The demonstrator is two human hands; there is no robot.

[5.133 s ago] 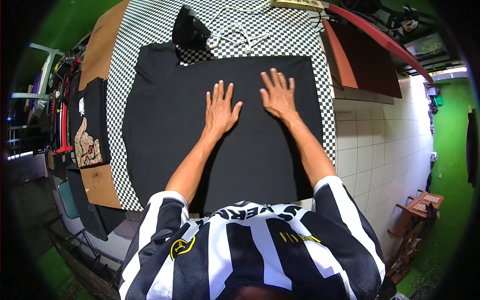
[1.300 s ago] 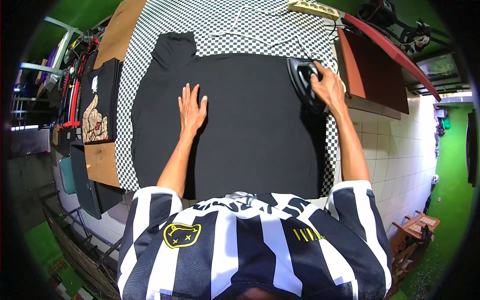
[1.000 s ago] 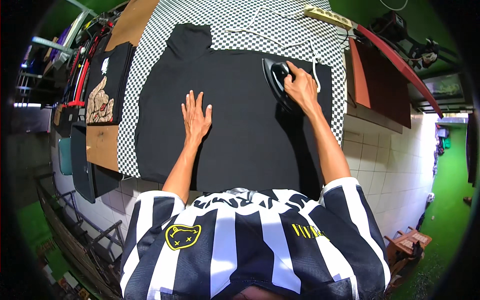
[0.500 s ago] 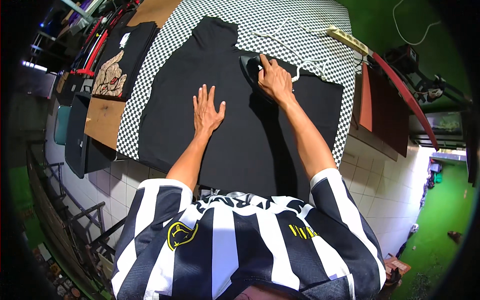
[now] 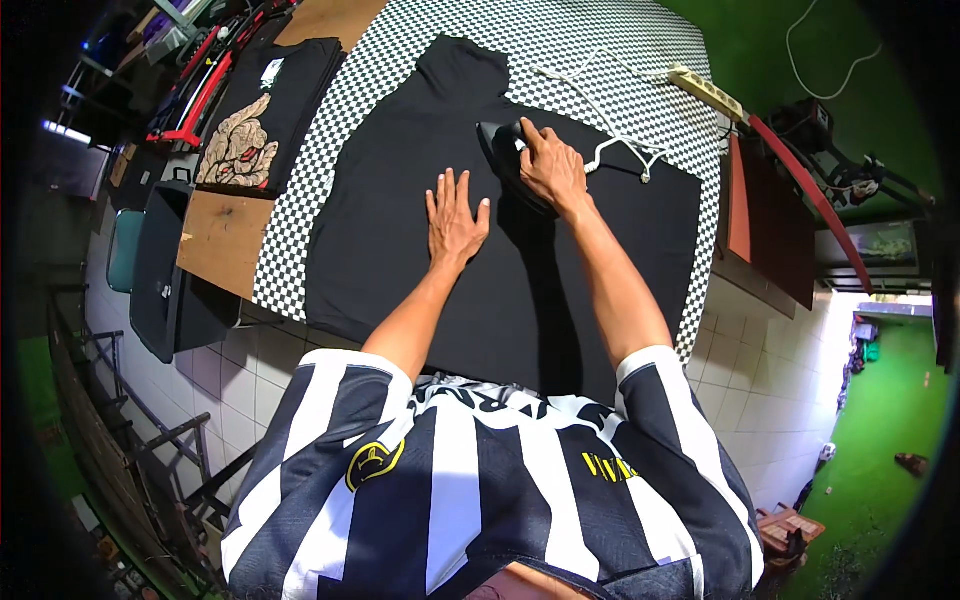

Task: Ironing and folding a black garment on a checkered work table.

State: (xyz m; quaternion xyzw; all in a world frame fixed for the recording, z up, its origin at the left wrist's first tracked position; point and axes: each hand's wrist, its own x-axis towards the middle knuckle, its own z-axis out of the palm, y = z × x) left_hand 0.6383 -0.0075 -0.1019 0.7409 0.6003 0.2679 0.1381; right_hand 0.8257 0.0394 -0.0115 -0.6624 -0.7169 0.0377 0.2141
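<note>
A black cloth garment (image 5: pixel 385 190) lies spread flat, with a sleeve-like part (image 5: pixel 465 68) pointing away from me. My right hand (image 5: pixel 553 172) is closed around the handle of a dark iron (image 5: pixel 497 152), which rests on the garment right of its middle. The iron's pointed end faces away and to the left; my hand covers part of its body. To the left of the iron, my left hand (image 5: pixel 458 222) lies palm down on the fabric with its fingers stretched out. A white cord (image 5: pixel 610 142) runs from near the iron over the garment's far edge.
Beneath the garment is a black-and-white checkered cover (image 5: pixel 330 165). A stack of folded black shirts (image 5: pixel 262 115), the top one printed, sits on the wooden tabletop (image 5: pixel 222 240) at left. A cream power strip (image 5: pixel 706 92) lies at the far right edge, beside a reddish-brown board (image 5: pixel 765 225).
The iron has slid a little left over the garment, and my left hand has shifted slightly right, narrowing the gap between them. The whole view has also shifted slightly.
</note>
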